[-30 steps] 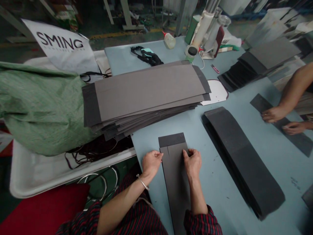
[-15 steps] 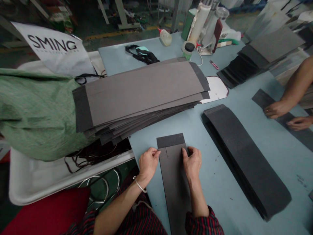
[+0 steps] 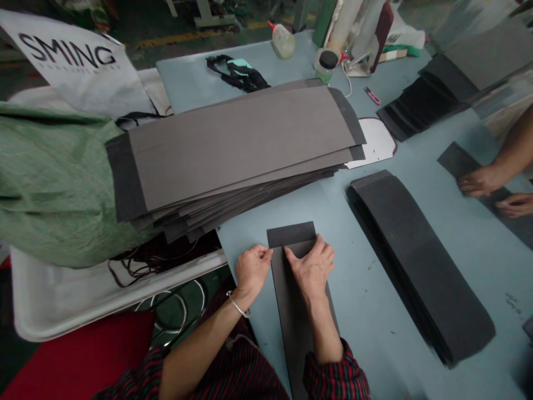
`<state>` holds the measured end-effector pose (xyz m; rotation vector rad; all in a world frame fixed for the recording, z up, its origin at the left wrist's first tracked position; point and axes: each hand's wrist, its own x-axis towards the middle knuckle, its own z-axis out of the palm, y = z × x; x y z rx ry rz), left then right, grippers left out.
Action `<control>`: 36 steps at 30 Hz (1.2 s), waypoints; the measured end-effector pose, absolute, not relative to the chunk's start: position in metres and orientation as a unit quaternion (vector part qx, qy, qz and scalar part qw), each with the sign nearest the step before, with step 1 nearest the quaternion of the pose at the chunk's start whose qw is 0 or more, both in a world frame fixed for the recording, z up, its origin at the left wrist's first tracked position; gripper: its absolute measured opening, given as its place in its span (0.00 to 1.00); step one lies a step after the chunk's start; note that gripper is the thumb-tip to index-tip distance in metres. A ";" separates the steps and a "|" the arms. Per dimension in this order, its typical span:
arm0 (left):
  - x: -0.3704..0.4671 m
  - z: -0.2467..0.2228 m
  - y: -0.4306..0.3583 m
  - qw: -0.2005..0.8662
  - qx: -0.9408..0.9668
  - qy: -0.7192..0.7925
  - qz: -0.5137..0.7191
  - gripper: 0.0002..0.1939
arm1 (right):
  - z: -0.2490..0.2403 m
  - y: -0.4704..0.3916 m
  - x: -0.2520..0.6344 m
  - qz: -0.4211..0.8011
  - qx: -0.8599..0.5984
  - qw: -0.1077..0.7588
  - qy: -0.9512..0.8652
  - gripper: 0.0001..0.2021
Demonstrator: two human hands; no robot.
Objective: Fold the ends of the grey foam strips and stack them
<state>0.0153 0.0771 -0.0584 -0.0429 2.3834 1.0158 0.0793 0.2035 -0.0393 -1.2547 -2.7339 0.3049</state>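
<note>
Left hand pinches, thumb against fingers, at the left edge of a dark strip running from just ahead of both hands toward the body. Right hand lies over the strip, thumb spread wide from its fingers. A stack of dark strips lies right of the right hand, a pile of grey panels ahead of both, and a white tub left of the left hand.
</note>
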 end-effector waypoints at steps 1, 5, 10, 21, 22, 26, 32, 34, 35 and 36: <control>0.015 -0.058 0.077 0.271 -0.015 0.885 0.378 0.11 | -0.039 0.201 0.079 0.094 -0.411 0.053 -0.905 0.46; 0.015 -0.057 0.077 0.273 -0.014 0.885 0.376 0.11 | -0.039 0.195 0.078 0.080 -0.409 0.040 -0.908 0.46; 0.015 -0.056 0.077 0.270 -0.017 0.886 0.377 0.11 | -0.042 0.193 0.077 0.077 -0.417 0.037 -0.905 0.45; 0.015 -0.059 0.077 0.266 -0.023 0.886 0.380 0.10 | -0.042 0.187 0.073 0.073 -0.440 0.035 -0.894 0.45; 0.015 -0.059 0.077 0.265 -0.022 0.885 0.382 0.10 | -0.042 0.187 0.073 0.073 -0.442 0.035 -0.893 0.45; 0.015 -0.060 0.077 0.264 -0.019 0.884 0.386 0.10 | -0.042 0.185 0.071 0.074 -0.445 0.039 -0.891 0.44; 0.014 -0.058 0.077 0.274 -0.023 0.883 0.381 0.10 | -0.044 0.187 0.072 0.086 -0.452 0.049 -0.886 0.44; 0.013 -0.058 0.077 0.276 -0.025 0.882 0.381 0.11 | -0.045 0.190 0.073 0.100 -0.458 0.056 -0.882 0.44; 0.013 -0.058 0.077 0.277 -0.026 0.881 0.383 0.11 | -0.045 0.191 0.073 0.106 -0.461 0.060 -0.879 0.44; 0.013 -0.058 0.077 0.277 -0.027 0.881 0.383 0.11 | -0.046 0.192 0.073 0.111 -0.465 0.063 -0.876 0.45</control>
